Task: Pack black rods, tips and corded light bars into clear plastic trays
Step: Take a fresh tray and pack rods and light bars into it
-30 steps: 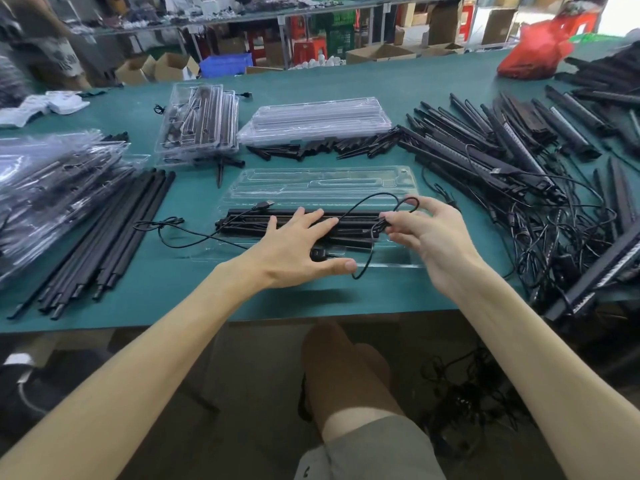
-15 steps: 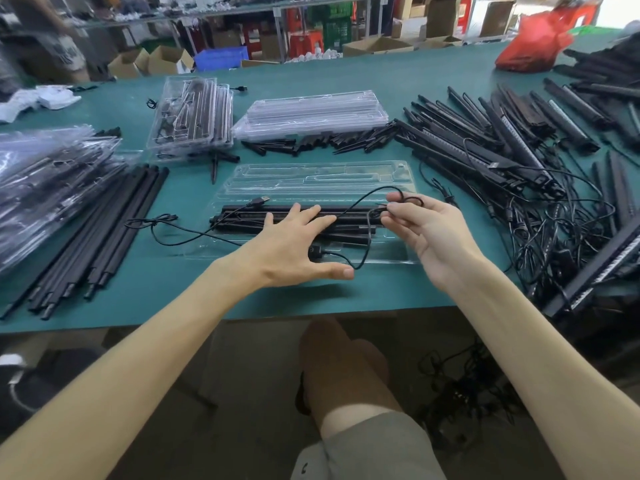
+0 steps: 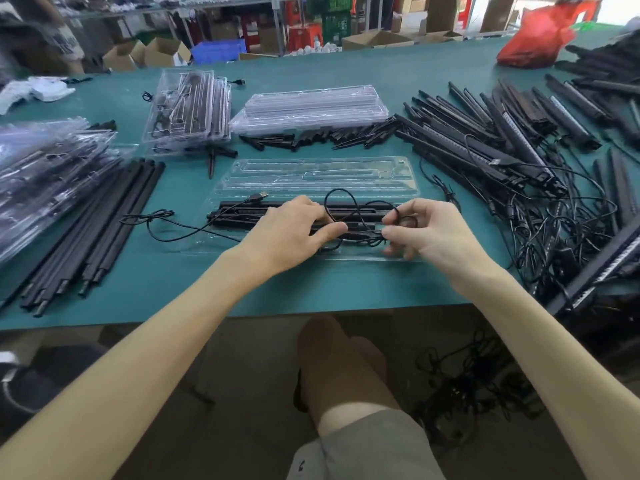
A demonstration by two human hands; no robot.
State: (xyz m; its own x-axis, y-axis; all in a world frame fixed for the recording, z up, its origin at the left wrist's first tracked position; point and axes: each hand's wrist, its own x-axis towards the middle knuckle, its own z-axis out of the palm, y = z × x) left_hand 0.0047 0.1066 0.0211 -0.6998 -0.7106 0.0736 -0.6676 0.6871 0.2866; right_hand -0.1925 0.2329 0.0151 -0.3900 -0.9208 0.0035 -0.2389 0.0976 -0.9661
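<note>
Cord handling at clear tray (image 3: pixel 311 174), near front edge of counter (image 3: pixel 346 282).
Pressing light bar (image 3: pixel 239 211) down in near half of tray with left grip (image 3: pixel 294 230): fingers fairly straight, spread flat across it. Pinching loop of cord (image 3: pixel 341 189) with right grip (image 3: pixel 426 230), thumb against forefinger, remaining fingers curled, just right of left grip over tray's right end. Looped up over the bar between both grips, then trailing left off the tray onto counter; USB plug (image 3: pixel 260 195) resting on tray just beyond the bar. Left of tray: loose black rods (image 3: pixel 93 230) side by side, bagged packs (image 3: pixel 45 168) beside them. Behind tray: scattered tips (image 3: pixel 311 138), stack of empty trays (image 3: pixel 311 105), packed trays (image 3: pixel 188 105) further left. Right side: heap of corded light bars (image 3: pixel 485 143), cords tangled.
</note>
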